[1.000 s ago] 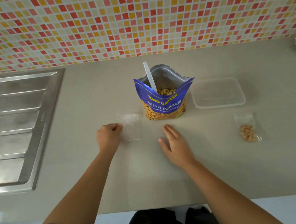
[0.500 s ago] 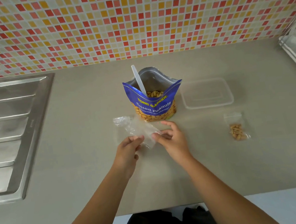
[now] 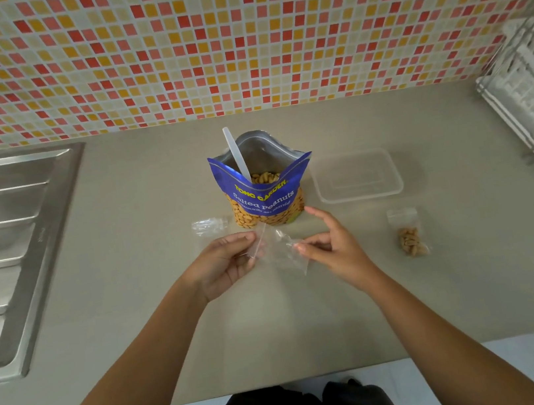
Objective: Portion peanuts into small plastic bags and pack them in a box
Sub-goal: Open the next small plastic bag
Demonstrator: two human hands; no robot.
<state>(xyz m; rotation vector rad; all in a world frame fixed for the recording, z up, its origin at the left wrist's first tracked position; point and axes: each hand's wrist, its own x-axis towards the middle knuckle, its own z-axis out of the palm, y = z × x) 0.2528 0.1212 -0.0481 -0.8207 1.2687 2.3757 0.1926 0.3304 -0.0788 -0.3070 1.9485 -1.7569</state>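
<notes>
A small empty plastic bag [image 3: 278, 252] hangs just above the counter [image 3: 138, 325], near the person and directly in front of the opened blue peanut pouch [image 3: 265, 199]. Both hands grasp it. The left hand [image 3: 229, 263] pinches its left edge between thumb and curled fingers. The right hand [image 3: 331, 248] pinches the right side with thumb and a fingertip, its index finger sticking out towards the pouch. The film looks thin, limp and nearly weightless, so it will probably crumple or cling to itself, and its smooth surface may slip from a loose pinch. The best hold seems to be at the mouth, one lip in each hand, pulled gently apart so the opening stays wide for filling; whether the mouth is open yet cannot be told. A white plastic spoon [image 3: 236, 153] stands in the pouch, handle leaning to the far left, with peanuts showing below the rim. The pouch looks floppy and top-heavy, so a knock could tip it. To its right lies a clear plastic box [image 3: 355, 175], and nearer on the right a filled bag [image 3: 408, 233] of peanuts lies flat, apart from the box. More spare bags [image 3: 208, 226] lie just left of the pouch.
</notes>
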